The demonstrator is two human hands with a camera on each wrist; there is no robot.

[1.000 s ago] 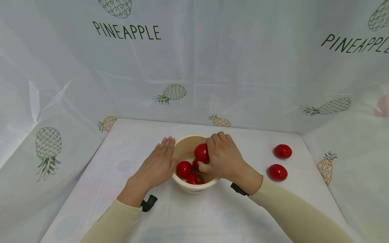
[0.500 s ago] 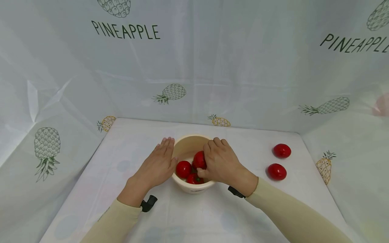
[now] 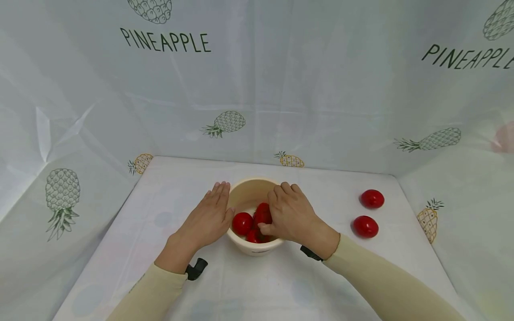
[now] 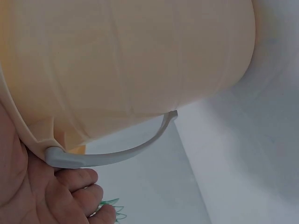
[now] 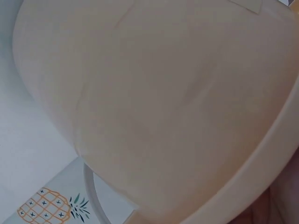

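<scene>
A cream bucket (image 3: 245, 191) with a grey handle (image 4: 117, 157) stands mid-table. In the head view my left hand (image 3: 208, 217) rests along its left rim, fingers straight and together. My right hand (image 3: 292, 215) reaches over the right rim into the bucket, its fingers and thumb curled round a red tomato (image 3: 263, 213); the fingertips are hidden. Below and left of that tomato lie a round tomato (image 3: 242, 224) and another tomato (image 3: 256, 236), partly covered by the right thumb. The right wrist view shows mostly the bucket's outer wall (image 5: 154, 102).
Two more red tomatoes, one behind (image 3: 372, 199) and one nearer (image 3: 365, 227), lie on the right side of the white-covered table (image 3: 321, 285). A pineapple-print sheet (image 3: 321, 89) hangs behind the table and down both sides.
My right hand has moved down and slightly left, lowering the tomato deeper into the bucket among the others. The left hand has stayed in place at the rim.
</scene>
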